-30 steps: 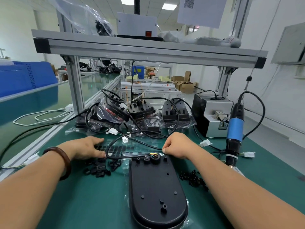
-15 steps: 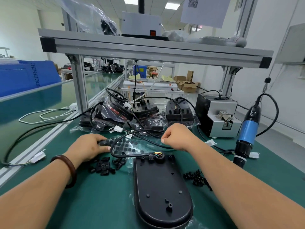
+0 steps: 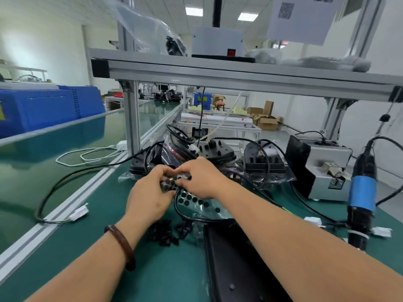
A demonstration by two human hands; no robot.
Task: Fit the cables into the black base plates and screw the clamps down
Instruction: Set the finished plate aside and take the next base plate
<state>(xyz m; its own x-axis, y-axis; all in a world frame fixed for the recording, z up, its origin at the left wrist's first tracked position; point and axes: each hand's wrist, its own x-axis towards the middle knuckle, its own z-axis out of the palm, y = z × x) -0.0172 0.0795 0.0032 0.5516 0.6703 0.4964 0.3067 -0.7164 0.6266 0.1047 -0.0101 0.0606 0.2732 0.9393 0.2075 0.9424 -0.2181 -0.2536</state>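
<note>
Both hands are raised over the green mat and meet on a clear sheet of round black pads. My left hand grips the sheet's near-left end. My right hand pinches at its top edge beside the left fingers. A black oval base plate lies below my right forearm, which hides most of it. A black cable loops from the plate's far end under the sheet. Small black clamps lie scattered left of the plate.
Bagged black base plates with cables are piled at the back. A blue electric screwdriver hangs at the right, in front of a grey screw feeder. An aluminium frame post and rail border the mat on the left.
My left hand lifted the pad sheet off the mat. My right hand left the base plate's cable end and came over to the sheet. The camera tilted up.
</note>
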